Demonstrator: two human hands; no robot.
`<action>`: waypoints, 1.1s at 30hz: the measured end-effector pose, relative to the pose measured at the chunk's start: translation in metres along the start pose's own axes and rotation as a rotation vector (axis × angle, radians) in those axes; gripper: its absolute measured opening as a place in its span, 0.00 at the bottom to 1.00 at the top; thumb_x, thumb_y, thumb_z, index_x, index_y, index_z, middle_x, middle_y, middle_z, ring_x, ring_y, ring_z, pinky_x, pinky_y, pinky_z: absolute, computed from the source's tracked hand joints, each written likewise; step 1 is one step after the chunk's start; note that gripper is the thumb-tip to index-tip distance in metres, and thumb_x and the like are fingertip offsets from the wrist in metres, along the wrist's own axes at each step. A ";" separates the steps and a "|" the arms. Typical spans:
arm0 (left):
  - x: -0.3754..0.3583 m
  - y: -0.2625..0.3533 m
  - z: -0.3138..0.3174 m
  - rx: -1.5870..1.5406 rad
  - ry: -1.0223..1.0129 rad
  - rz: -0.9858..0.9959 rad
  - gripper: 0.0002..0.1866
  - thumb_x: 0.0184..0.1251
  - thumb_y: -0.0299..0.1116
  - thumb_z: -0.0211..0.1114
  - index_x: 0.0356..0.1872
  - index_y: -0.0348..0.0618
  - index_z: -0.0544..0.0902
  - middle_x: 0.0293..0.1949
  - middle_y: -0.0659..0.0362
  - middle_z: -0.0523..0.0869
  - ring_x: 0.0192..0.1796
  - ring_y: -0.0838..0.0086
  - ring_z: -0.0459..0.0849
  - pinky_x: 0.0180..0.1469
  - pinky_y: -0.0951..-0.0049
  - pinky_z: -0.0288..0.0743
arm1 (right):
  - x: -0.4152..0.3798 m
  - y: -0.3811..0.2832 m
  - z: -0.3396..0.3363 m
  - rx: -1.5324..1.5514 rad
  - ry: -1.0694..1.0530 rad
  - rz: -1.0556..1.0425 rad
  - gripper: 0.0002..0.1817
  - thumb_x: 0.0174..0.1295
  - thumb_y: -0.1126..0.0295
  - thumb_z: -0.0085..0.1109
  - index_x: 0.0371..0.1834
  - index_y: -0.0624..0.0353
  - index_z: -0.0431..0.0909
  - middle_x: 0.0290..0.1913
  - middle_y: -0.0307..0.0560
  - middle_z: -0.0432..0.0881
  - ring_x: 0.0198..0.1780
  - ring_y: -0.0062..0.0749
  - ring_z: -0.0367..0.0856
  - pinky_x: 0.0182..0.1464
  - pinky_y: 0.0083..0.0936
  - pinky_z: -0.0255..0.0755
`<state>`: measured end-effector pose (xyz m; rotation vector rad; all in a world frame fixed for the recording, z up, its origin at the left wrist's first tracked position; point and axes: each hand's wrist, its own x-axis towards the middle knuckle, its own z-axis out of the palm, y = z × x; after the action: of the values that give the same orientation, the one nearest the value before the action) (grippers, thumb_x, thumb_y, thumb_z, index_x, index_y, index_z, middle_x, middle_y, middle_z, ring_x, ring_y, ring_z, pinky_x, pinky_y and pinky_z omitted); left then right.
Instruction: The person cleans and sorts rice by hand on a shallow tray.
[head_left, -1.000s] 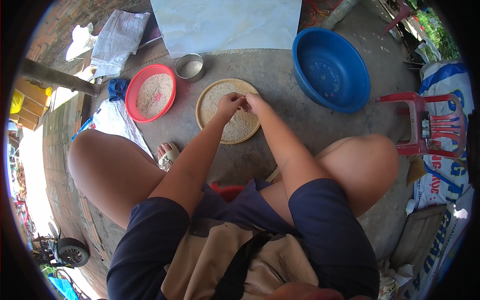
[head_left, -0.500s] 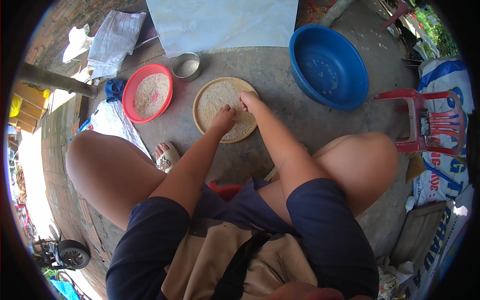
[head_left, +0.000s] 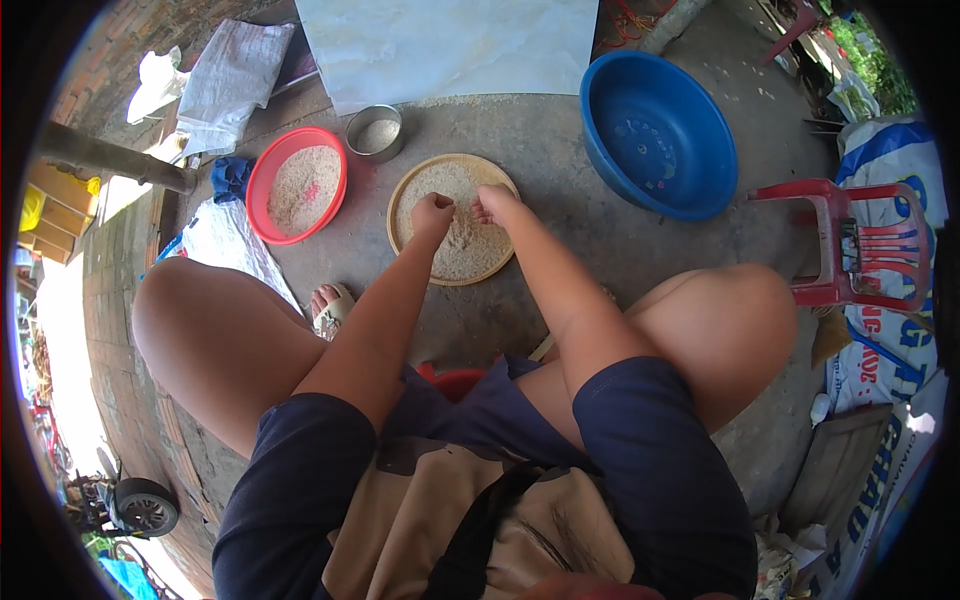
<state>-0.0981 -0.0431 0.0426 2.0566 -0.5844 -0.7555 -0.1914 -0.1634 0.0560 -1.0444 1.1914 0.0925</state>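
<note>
A round woven bamboo tray lies on the concrete floor between my feet, spread with pale grains that look like rice. My left hand is over the left-middle part of the tray, its fingertips pinched together. Whatever may be between them is too small to make out. Close by on the right, my right hand has its fingers curled in over the grains. Its contents, if any, are hidden. A small gap separates the two hands.
Left of the tray stand a red basin of grains and a metal bowl with grains inside. A big blue basin is at the right, near a red plastic chair. A marbled panel lies behind.
My left hand has moved up and slightly left across the tray, away from the grains near the middle. My right hand stays in nearly the same place, its fingers a little changed.
</note>
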 end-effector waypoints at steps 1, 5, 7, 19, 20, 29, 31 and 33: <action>0.006 0.004 0.002 -0.100 0.042 -0.016 0.07 0.50 0.29 0.65 0.31 0.38 0.82 0.27 0.57 0.85 0.28 0.75 0.83 0.32 0.73 0.77 | -0.003 -0.001 0.000 -0.003 -0.006 0.002 0.15 0.63 0.64 0.40 0.32 0.64 0.73 0.27 0.46 0.74 0.27 0.32 0.74 0.30 0.28 0.72; 0.005 0.035 0.007 -0.360 -0.031 -0.001 0.09 0.54 0.28 0.64 0.35 0.35 0.81 0.30 0.58 0.84 0.30 0.77 0.82 0.33 0.77 0.76 | -0.002 -0.003 0.001 0.096 -0.018 0.018 0.18 0.65 0.61 0.36 0.39 0.64 0.74 0.35 0.50 0.76 0.34 0.34 0.76 0.39 0.32 0.75; -0.003 0.056 0.012 -0.229 -0.125 0.114 0.08 0.55 0.26 0.63 0.35 0.35 0.80 0.30 0.58 0.84 0.31 0.78 0.82 0.33 0.77 0.76 | -0.005 -0.005 0.004 0.196 0.003 -0.021 0.19 0.66 0.61 0.34 0.38 0.64 0.74 0.31 0.50 0.76 0.29 0.35 0.76 0.34 0.32 0.76; -0.003 0.030 0.007 0.325 0.055 0.428 0.16 0.52 0.37 0.65 0.43 0.46 0.80 0.47 0.53 0.79 0.48 0.59 0.77 0.52 0.62 0.71 | 0.001 -0.006 -0.007 0.249 0.077 -0.049 0.15 0.59 0.67 0.38 0.26 0.64 0.73 0.21 0.47 0.73 0.18 0.31 0.71 0.20 0.27 0.68; -0.006 0.021 0.004 0.426 0.096 0.410 0.19 0.53 0.39 0.64 0.47 0.48 0.79 0.50 0.53 0.77 0.52 0.58 0.74 0.55 0.60 0.69 | 0.002 -0.005 -0.006 0.225 0.064 -0.036 0.15 0.59 0.67 0.38 0.24 0.64 0.73 0.20 0.47 0.73 0.18 0.31 0.71 0.20 0.27 0.68; -0.046 0.001 -0.012 0.886 -0.288 0.622 0.33 0.52 0.46 0.67 0.61 0.56 0.67 0.67 0.55 0.60 0.70 0.58 0.55 0.65 0.61 0.62 | 0.002 -0.004 -0.004 0.102 -0.013 0.002 0.15 0.62 0.64 0.38 0.28 0.61 0.72 0.23 0.43 0.72 0.23 0.27 0.70 0.25 0.25 0.68; -0.047 0.003 -0.010 0.840 -0.282 0.681 0.31 0.52 0.44 0.67 0.59 0.54 0.69 0.64 0.55 0.64 0.68 0.59 0.59 0.63 0.61 0.64 | 0.000 -0.004 -0.004 0.090 -0.026 0.003 0.15 0.62 0.64 0.37 0.28 0.61 0.72 0.24 0.43 0.72 0.23 0.27 0.71 0.25 0.25 0.68; -0.046 0.006 -0.005 0.762 -0.413 0.572 0.21 0.54 0.38 0.64 0.50 0.48 0.75 0.56 0.54 0.71 0.62 0.59 0.67 0.57 0.63 0.69 | -0.001 -0.004 -0.003 0.079 -0.038 0.003 0.15 0.62 0.64 0.37 0.28 0.61 0.72 0.24 0.43 0.73 0.23 0.28 0.71 0.25 0.25 0.68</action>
<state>-0.1282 -0.0137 0.0634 2.1941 -1.8302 -0.6590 -0.1920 -0.1675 0.0592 -0.9679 1.1540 0.0672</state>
